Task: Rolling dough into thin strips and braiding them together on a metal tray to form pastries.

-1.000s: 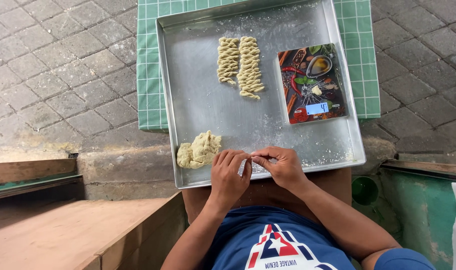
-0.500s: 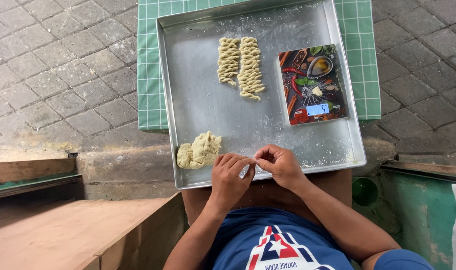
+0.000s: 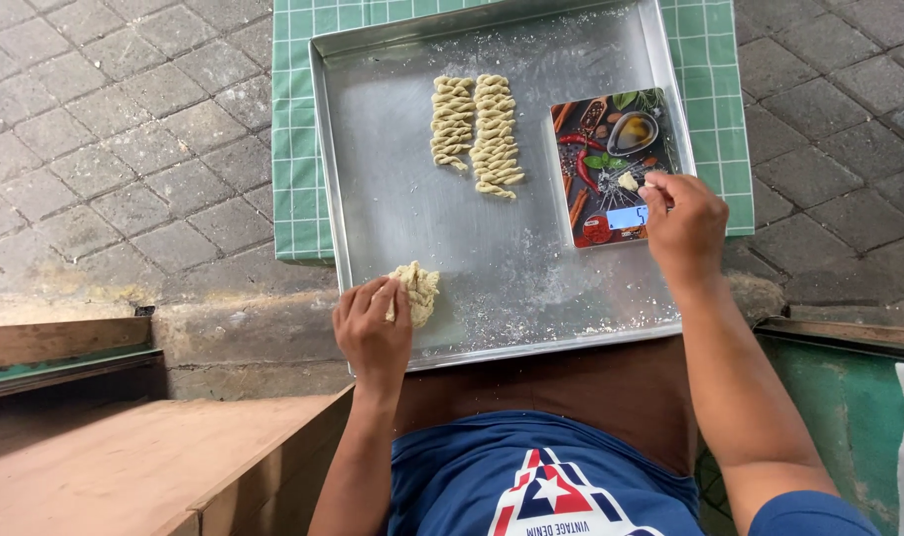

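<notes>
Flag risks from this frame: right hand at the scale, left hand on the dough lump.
1. The tray rests on the lap and overhangs the green checked cloth; pressing the dough lump at its near edge with the left hand could tip it.
2. The right hand partly covers the scale display, so the small dough piece may be misread.
3. The twisted dough pieces lie close together and may stick.

A metal tray (image 3: 392, 218) rests partly on a green checked cloth (image 3: 298, 149) over grey paving stones (image 3: 105, 149) — on the tray: a dough lump (image 3: 417, 290), twisted dough strips (image 3: 477, 129), a picture-printed kitchen scale (image 3: 596, 189).
</notes>
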